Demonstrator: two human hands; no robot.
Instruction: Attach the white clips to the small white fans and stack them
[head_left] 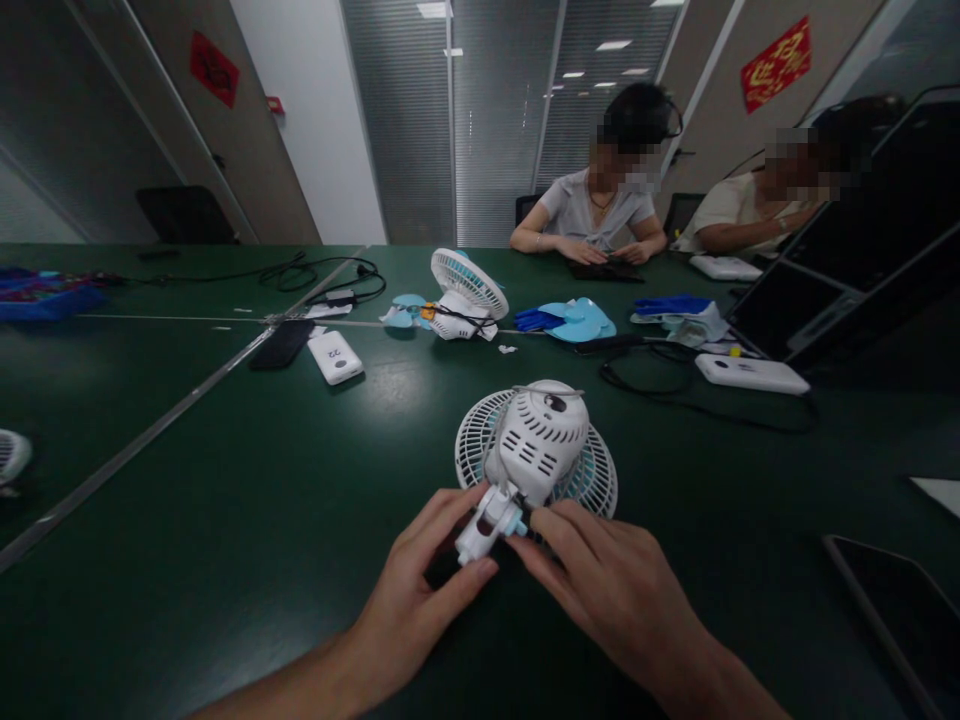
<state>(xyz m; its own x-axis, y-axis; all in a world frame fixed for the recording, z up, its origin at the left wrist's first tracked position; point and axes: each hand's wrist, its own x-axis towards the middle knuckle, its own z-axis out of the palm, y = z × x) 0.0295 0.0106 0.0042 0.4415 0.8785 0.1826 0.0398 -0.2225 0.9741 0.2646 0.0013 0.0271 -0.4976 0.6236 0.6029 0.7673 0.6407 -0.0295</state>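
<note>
A small white fan [541, 440] lies face down on the green table, its round grille [480, 432] underneath and its vented motor housing upward. A white clamp [480, 528] with a light blue knob [516, 524] juts from the fan toward me. My left hand [424, 570] grips the clamp from the left, thumb at its lower end and fingers along its upper side. On the other side, my right hand [611, 585] pinches the blue knob between thumb and forefinger. Pale blue blades show through the grille slots.
Another white fan [461, 300] stands farther back, beside loose blue blades [585, 320]. White power banks [335, 358] and black cables [660, 385] lie around. A dark tablet-like device [892, 600] is at the right. Two people [600, 205] sit across the table; a large black case [855, 240] rises at right.
</note>
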